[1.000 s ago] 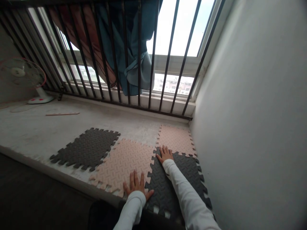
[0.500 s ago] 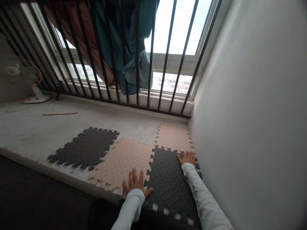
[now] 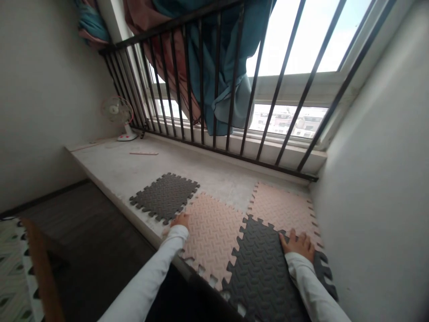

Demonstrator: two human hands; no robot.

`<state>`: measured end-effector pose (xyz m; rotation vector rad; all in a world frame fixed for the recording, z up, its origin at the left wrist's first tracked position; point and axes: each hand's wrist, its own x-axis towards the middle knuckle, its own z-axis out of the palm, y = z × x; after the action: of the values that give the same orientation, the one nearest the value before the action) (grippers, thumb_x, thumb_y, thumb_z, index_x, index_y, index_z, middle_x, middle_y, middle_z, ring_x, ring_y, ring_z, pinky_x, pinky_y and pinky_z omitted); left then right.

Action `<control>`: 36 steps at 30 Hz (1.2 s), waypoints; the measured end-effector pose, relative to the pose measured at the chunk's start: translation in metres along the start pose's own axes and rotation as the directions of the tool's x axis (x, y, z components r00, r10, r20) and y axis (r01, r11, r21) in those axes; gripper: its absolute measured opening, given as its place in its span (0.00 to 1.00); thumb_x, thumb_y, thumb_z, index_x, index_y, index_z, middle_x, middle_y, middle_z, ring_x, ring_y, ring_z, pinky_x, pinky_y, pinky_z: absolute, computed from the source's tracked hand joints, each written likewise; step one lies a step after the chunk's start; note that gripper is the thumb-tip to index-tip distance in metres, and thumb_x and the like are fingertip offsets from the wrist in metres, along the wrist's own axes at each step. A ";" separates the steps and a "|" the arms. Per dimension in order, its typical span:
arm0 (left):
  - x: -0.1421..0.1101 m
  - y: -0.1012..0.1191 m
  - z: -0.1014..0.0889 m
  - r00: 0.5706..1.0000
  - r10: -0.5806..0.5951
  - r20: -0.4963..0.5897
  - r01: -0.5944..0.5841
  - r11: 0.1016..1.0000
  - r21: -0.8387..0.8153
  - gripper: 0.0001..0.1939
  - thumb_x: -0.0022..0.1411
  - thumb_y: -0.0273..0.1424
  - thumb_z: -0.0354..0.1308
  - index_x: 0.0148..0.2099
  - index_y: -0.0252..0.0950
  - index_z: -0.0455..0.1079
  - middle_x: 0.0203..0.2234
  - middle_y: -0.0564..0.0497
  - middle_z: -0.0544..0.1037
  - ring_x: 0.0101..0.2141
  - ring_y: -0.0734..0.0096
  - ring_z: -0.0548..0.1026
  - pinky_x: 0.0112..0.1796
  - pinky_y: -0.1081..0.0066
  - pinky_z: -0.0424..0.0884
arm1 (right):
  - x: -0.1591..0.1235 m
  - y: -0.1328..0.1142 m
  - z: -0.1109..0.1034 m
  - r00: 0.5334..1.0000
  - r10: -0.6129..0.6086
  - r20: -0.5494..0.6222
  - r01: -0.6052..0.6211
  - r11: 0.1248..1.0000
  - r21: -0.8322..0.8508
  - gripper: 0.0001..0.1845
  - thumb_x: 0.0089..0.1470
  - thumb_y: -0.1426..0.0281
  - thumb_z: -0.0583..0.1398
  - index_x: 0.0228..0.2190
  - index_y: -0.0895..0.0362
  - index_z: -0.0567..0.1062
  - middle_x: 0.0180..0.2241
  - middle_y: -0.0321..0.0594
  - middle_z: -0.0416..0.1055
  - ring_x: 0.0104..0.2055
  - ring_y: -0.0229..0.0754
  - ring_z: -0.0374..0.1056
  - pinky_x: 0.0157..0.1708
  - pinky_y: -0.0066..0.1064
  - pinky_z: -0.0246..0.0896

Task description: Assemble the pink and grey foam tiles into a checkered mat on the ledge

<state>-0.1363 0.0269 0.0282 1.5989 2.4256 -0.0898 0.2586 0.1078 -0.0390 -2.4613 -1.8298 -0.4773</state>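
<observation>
Several interlocking foam mats lie on a pale raised ledge. My left hand (image 3: 181, 220) is at the left edge of the front pink foam mat (image 3: 214, 232), its fingers bent together over that edge; their tips are partly hidden. Left of it, with a gap between, lies a separate dark grey foam mat (image 3: 166, 195). My right hand (image 3: 298, 245) lies spread and open on the near dark foam mat (image 3: 264, 259), fingertips reaching the seam with the back pink foam mat (image 3: 281, 205). The near dark mat adjoins both pink mats.
Dark metal railing (image 3: 231, 156) runs along the window side, with curtains (image 3: 211, 80) behind it. A white wall (image 3: 378, 214) borders the right. Farther left are a thin strip (image 3: 144, 154) and a small fan (image 3: 125, 129). The ledge drops to a dark floor (image 3: 90, 250).
My left hand has moved left across the front pink mat to its left edge, its fingers drawing together. My right hand stays on the near dark mat. The view has turned left.
</observation>
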 end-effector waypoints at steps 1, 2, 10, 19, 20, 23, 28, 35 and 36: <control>0.011 -0.019 -0.007 1.000 -0.031 -0.004 0.031 0.999 0.036 0.21 0.56 0.24 0.36 0.47 0.36 0.63 0.47 0.41 0.63 0.46 0.60 0.62 0.42 0.60 0.61 | 0.001 0.000 0.003 1.000 -0.006 -0.017 0.006 1.000 -0.002 0.35 0.46 0.50 0.47 0.50 0.59 0.59 0.52 0.57 0.54 0.54 0.54 0.48 0.48 0.44 0.38; 0.020 -0.036 -0.013 0.999 -0.040 0.001 0.040 0.997 0.069 0.20 0.56 0.24 0.37 0.47 0.37 0.64 0.47 0.42 0.63 0.46 0.59 0.62 0.42 0.60 0.61 | 0.002 0.001 0.006 1.000 -0.012 -0.028 0.012 1.000 -0.003 0.35 0.46 0.50 0.47 0.50 0.59 0.60 0.52 0.57 0.54 0.53 0.55 0.48 0.48 0.45 0.38; 0.056 -0.076 -0.011 0.996 0.064 0.058 -0.076 0.972 0.222 0.17 0.55 0.24 0.41 0.43 0.40 0.66 0.47 0.45 0.63 0.49 0.62 0.59 0.41 0.62 0.62 | 0.005 0.000 0.017 1.000 0.009 -0.022 -0.009 1.000 0.025 0.36 0.44 0.49 0.48 0.50 0.60 0.60 0.52 0.57 0.53 0.54 0.55 0.48 0.49 0.45 0.37; 0.117 0.041 -0.050 0.941 0.301 -0.153 -0.303 0.953 0.013 0.22 0.49 0.17 0.41 0.47 0.31 0.61 0.56 0.46 0.54 0.55 0.69 0.51 0.55 0.67 0.49 | 0.003 0.000 0.025 0.997 0.009 -0.082 -0.008 1.000 0.019 0.36 0.45 0.49 0.48 0.49 0.60 0.62 0.52 0.56 0.54 0.54 0.54 0.47 0.49 0.46 0.38; 0.120 0.065 -0.049 0.929 0.338 -0.153 -0.342 0.940 -0.005 0.22 0.49 0.17 0.41 0.48 0.31 0.60 0.56 0.46 0.53 0.56 0.69 0.50 0.55 0.68 0.48 | 0.003 0.001 0.025 0.996 0.006 -0.085 -0.005 1.000 0.013 0.36 0.45 0.49 0.47 0.49 0.59 0.62 0.52 0.55 0.54 0.54 0.54 0.47 0.49 0.46 0.38; 0.122 0.137 -0.034 0.889 0.442 -0.123 -0.449 0.892 -0.042 0.22 0.51 0.19 0.42 0.50 0.32 0.58 0.57 0.48 0.52 0.56 0.71 0.49 0.54 0.67 0.50 | 0.002 0.002 0.024 0.995 -0.001 -0.103 0.000 1.000 -0.006 0.35 0.45 0.49 0.46 0.49 0.58 0.62 0.52 0.54 0.55 0.54 0.53 0.47 0.50 0.45 0.38; 0.112 0.218 0.001 0.838 0.542 -0.072 -0.546 0.833 -0.088 0.21 0.53 0.24 0.43 0.51 0.36 0.57 0.56 0.50 0.54 0.55 0.69 0.50 0.54 0.60 0.49 | 0.002 0.005 0.026 0.993 -0.021 -0.120 0.021 1.000 -0.001 0.36 0.45 0.48 0.46 0.49 0.58 0.61 0.52 0.55 0.55 0.55 0.53 0.48 0.50 0.45 0.38; 0.101 0.248 0.020 0.786 0.617 0.051 -0.613 0.787 -0.067 0.26 0.51 0.24 0.46 0.54 0.35 0.54 0.56 0.46 0.53 0.56 0.62 0.48 0.53 0.50 0.44 | 0.000 0.004 0.023 0.994 -0.022 -0.104 0.024 1.000 0.018 0.35 0.47 0.49 0.45 0.50 0.59 0.61 0.52 0.56 0.54 0.55 0.54 0.47 0.50 0.46 0.38; 0.100 0.247 0.021 0.781 0.620 0.070 -0.617 0.784 -0.058 0.27 0.50 0.24 0.46 0.55 0.35 0.53 0.56 0.45 0.53 0.56 0.61 0.48 0.53 0.49 0.45 | 0.000 0.004 0.022 0.995 -0.023 -0.098 0.025 0.999 0.023 0.35 0.47 0.49 0.45 0.50 0.59 0.61 0.53 0.56 0.54 0.55 0.54 0.47 0.50 0.46 0.38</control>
<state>0.0553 0.2119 0.0038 2.2342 1.7051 -0.0023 0.2676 0.1110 -0.0595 -2.3584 -1.8182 -0.5619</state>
